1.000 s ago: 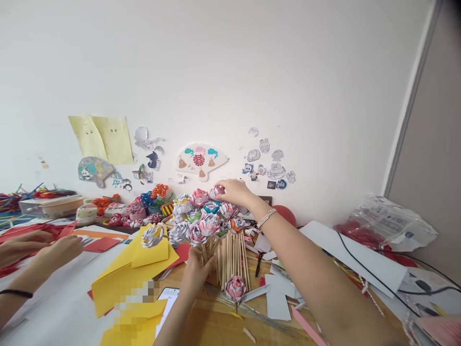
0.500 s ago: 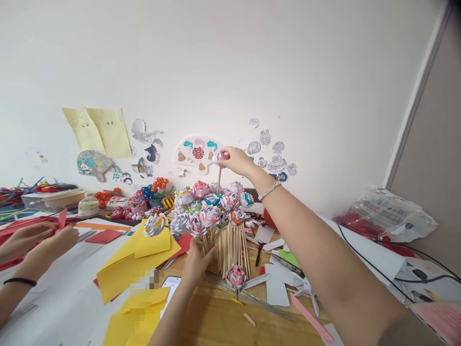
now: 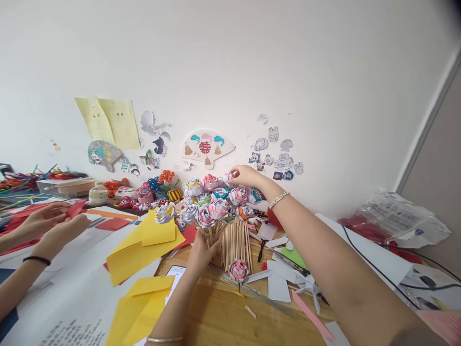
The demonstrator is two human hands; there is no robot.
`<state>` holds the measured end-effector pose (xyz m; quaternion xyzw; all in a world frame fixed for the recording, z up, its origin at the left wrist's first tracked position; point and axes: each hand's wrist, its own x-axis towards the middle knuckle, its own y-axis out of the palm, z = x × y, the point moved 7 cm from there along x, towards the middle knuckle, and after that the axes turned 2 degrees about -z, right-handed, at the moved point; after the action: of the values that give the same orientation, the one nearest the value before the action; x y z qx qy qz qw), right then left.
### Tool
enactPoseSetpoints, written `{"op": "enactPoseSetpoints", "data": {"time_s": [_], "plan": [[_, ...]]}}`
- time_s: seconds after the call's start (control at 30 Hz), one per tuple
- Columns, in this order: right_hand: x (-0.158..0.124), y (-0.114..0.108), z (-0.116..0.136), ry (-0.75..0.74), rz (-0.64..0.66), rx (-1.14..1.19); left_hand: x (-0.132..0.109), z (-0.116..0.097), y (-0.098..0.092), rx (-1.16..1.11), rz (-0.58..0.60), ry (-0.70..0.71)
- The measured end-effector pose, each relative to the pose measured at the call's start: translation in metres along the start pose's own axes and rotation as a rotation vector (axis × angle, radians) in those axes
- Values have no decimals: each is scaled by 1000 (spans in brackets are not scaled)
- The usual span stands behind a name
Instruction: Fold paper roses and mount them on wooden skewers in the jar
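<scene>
A bunch of paper flowers is being held upright above the surface by the left hand, and its fingers are being held closed around the stems, just below the flower heads. At the upper back of the bunch, a white and pink flower is being pinched by the right hand, with the fingers being set narrow on its petals. A bracelet is being worn on the right wrist. Just to the right of the stems, many wooden sticks are being seen in an upright group, and in front of them a single pink flower is being shown near the surface. The phone is being partly covered by the left forearm. To the left, yellow paper is being spread over white sheets, while a piece of red paper is being held by the hands of a co-worker. On the right side, cut white pieces and a pink strip are being seen on the surface. Behind the bunch, a decorated fan shape is being displayed on the wall
</scene>
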<state>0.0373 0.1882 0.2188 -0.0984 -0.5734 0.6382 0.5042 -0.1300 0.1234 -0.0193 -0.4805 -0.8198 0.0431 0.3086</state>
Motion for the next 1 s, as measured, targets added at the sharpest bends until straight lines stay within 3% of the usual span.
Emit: {"op": "enactPoseSetpoints", "data": {"time_s": [0.17, 0.33, 0.5, 0.67, 0.73, 0.83, 0.9, 0.93, 1.0], "plan": [[-3, -5, 5, -53, -10, 13, 0, 0, 1, 11, 18, 1], [-10, 1, 21, -186, 60, 58, 0, 2, -1, 29, -5, -14], [-12, -1, 23, -218, -12, 59, -1, 0, 0, 29, 8, -4], [-28, -23, 21, -203, -202, 82, -3, -3, -1, 57, 21, -7], [-48, -33, 22, -195, -306, 115, -3, -5, -2, 70, 27, -2], [-101, -46, 19, -212, -614, 276, -4, -8, -4, 104, 26, -9], [-134, -31, 9, -135, -676, 327, -5, -10, -6, 149, 21, -24], [-146, -15, 5, -98, -613, 334, -6, -11, -7, 180, 17, -34], [-162, 31, -5, -20, -359, 318, -9, -15, -12, 256, 6, -52]]}}
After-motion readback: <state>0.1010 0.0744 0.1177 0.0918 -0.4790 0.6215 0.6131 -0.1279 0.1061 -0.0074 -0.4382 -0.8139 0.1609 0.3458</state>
